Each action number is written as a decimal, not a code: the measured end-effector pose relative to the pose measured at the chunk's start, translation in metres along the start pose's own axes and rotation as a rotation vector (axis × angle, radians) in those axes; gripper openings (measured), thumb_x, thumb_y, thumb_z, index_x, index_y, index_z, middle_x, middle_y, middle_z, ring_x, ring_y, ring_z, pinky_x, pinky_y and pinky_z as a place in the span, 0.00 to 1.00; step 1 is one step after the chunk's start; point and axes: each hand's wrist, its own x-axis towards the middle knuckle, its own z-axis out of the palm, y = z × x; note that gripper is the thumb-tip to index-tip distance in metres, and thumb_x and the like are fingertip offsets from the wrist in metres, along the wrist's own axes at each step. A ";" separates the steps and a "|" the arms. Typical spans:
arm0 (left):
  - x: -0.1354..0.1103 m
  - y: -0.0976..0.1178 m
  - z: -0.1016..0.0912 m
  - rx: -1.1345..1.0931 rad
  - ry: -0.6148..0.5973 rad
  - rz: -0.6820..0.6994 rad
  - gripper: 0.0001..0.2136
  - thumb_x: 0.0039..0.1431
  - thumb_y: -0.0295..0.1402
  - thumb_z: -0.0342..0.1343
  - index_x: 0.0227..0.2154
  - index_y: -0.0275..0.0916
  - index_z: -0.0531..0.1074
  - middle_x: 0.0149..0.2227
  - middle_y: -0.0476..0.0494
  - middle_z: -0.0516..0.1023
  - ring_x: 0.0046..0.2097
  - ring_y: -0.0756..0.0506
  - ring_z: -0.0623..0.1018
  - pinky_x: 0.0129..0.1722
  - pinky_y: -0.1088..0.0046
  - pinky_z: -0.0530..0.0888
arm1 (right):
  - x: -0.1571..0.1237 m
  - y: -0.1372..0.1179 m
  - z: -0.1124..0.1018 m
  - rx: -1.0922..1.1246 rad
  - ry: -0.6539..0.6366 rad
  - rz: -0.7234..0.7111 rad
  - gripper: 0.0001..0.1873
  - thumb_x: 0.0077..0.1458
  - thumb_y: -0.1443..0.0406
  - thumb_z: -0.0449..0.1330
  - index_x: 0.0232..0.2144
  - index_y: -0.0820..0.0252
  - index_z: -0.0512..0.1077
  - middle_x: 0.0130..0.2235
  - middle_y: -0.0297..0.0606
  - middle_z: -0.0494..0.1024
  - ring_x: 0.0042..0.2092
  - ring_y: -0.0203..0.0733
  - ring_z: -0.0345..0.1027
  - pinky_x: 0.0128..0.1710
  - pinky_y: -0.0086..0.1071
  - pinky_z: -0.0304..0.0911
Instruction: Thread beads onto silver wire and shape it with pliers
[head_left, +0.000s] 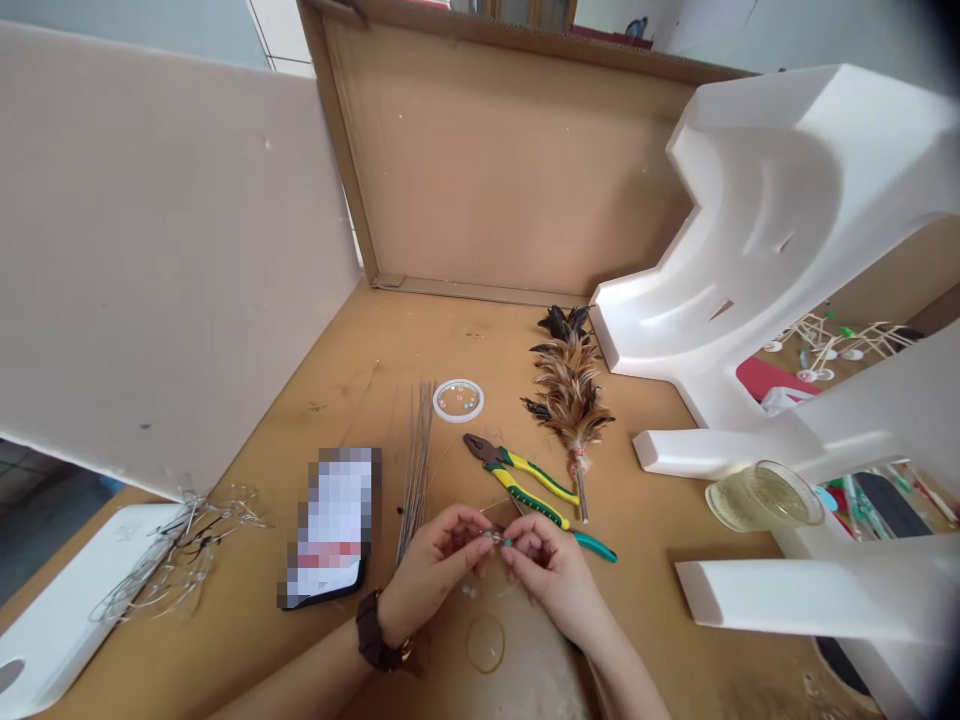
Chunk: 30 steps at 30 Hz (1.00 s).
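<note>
My left hand [435, 565] and my right hand [551, 572] meet low in the middle of the view, fingertips pinched together. Between them is a thin wire with a small turquoise bead [507, 542] on it. My left wrist wears a dark brown band [373, 632]. Just beyond my fingers lie pliers [525, 480] with green and yellow handles. A bundle of straight thin wires [417, 460] lies to the left of the pliers. A feather bunch [570, 385] tied at its stem lies to the right of them.
A small white round lid with beads [458, 400] sits beyond the wires. A phone [334, 530] lies left of my hands, and tangled wire pieces [180, 545] lie further left. A clear cup [765, 495] and white foam blocks [787, 250] stand right. Cardboard walls [510, 160] close the back.
</note>
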 end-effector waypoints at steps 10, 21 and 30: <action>0.001 0.000 -0.008 -0.059 -0.088 -0.006 0.09 0.53 0.35 0.55 0.33 0.35 0.69 0.25 0.49 0.73 0.24 0.52 0.72 0.27 0.75 0.69 | -0.002 0.003 -0.005 -0.024 -0.003 -0.066 0.13 0.50 0.60 0.59 0.36 0.60 0.64 0.22 0.28 0.66 0.21 0.30 0.58 0.19 0.24 0.56; 0.003 0.003 -0.007 -0.196 -0.078 -0.120 0.05 0.53 0.31 0.55 0.31 0.35 0.66 0.27 0.46 0.76 0.28 0.50 0.75 0.32 0.73 0.68 | -0.001 0.001 -0.005 0.059 -0.089 0.043 0.14 0.52 0.56 0.55 0.26 0.61 0.63 0.20 0.29 0.69 0.15 0.25 0.53 0.14 0.21 0.48; 0.001 0.006 -0.005 -0.423 -0.092 -0.145 0.09 0.57 0.34 0.51 0.38 0.35 0.69 0.37 0.38 0.77 0.40 0.44 0.75 0.42 0.65 0.67 | 0.002 0.002 -0.008 0.224 0.003 -0.032 0.13 0.53 0.57 0.56 0.28 0.60 0.61 0.23 0.31 0.72 0.18 0.30 0.64 0.19 0.23 0.59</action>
